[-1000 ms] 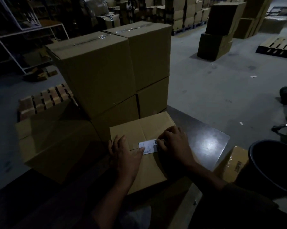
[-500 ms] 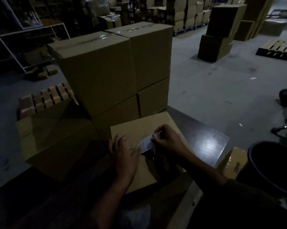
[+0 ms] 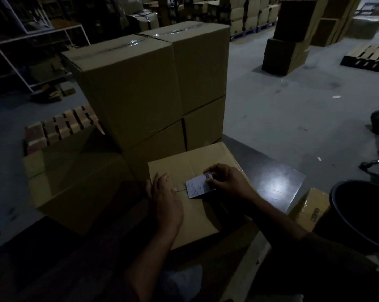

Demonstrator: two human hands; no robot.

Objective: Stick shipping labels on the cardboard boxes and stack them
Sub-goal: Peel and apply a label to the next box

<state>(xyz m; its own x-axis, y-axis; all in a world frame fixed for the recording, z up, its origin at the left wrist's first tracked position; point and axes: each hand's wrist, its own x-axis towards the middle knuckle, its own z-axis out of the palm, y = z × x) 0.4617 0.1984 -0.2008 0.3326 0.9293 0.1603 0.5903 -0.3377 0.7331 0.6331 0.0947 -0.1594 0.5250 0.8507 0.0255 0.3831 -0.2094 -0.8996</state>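
Observation:
A cardboard box [image 3: 197, 216] lies flat-topped on a dark table [image 3: 271, 184] right in front of me. My left hand [image 3: 164, 199] rests flat on the box's top, fingers straight, beside the centre seam. My right hand [image 3: 225, 182] pinches a white shipping label [image 3: 197, 186] with a barcode by its upper right corner. The label's right side is lifted off the box while its lower left edge sits near the seam. Behind the box stands a stack of taped cardboard boxes [image 3: 140, 88], two high and two wide.
A black bin [image 3: 363, 214] stands at my right, with a small taped carton [image 3: 310, 205] beside it. A lower cardboard box [image 3: 75, 184] and a wooden pallet [image 3: 62, 127] sit to the left. More box stacks [image 3: 291, 35] stand on the grey floor behind.
The label lay flat on the box under my right fingers a second ago. My right hand has since peeled it up and now holds it by the corner. My left hand stayed put.

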